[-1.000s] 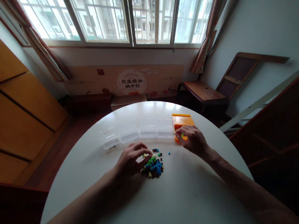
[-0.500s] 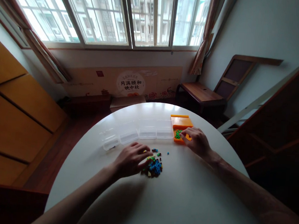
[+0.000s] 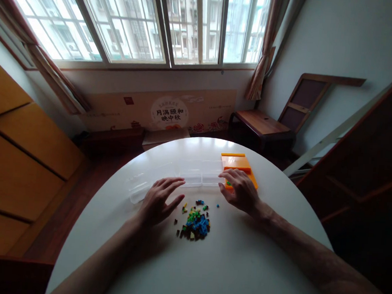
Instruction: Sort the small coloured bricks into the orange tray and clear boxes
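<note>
A small heap of tiny coloured bricks, mostly blue and green, lies on the round white table. My left hand hovers just left of the heap, fingers stretched out and apart, holding nothing. Its fingertips reach toward a row of clear plastic boxes. My right hand rests palm down with loosely curled fingers at the near left corner of an open orange box. A few green bricks show inside that box beside my fingers. Whether the right fingers pinch anything is hidden.
A wooden chair stands beyond the table at the right, and a printed cardboard panel leans under the window. Orange cabinet fronts run along the left. A single blue brick lies apart from the heap.
My left hand lifted off the heap, moved up and left toward the clear boxes, and opened its fingers. My right hand slid left along the orange box's near edge. The camera tilted slightly.
</note>
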A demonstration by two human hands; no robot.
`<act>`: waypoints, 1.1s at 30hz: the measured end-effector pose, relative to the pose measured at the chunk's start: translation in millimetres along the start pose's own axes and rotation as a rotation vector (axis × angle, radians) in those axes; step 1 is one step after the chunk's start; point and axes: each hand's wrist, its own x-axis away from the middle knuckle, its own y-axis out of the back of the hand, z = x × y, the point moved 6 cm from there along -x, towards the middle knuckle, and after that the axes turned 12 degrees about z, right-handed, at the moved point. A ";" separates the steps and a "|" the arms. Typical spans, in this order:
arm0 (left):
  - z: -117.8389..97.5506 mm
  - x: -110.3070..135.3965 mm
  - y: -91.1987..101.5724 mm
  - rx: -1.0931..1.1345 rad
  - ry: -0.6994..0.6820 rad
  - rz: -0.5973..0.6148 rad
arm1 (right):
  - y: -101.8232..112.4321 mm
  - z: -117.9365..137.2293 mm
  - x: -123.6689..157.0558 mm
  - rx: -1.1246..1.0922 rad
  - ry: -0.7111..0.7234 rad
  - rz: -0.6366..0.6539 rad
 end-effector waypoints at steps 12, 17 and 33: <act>3.5 3.1 -14.1 -0.040 0.003 0.107 | -21.1 -1.4 14.3 -0.026 0.030 0.143; 2.6 5.0 -12.4 -0.032 0.010 0.086 | -20.7 -1.3 14.5 -0.020 0.021 0.139; -24.0 4.0 -6.4 0.146 -0.186 0.091 | -17.0 37.3 15.9 -0.204 0.243 0.222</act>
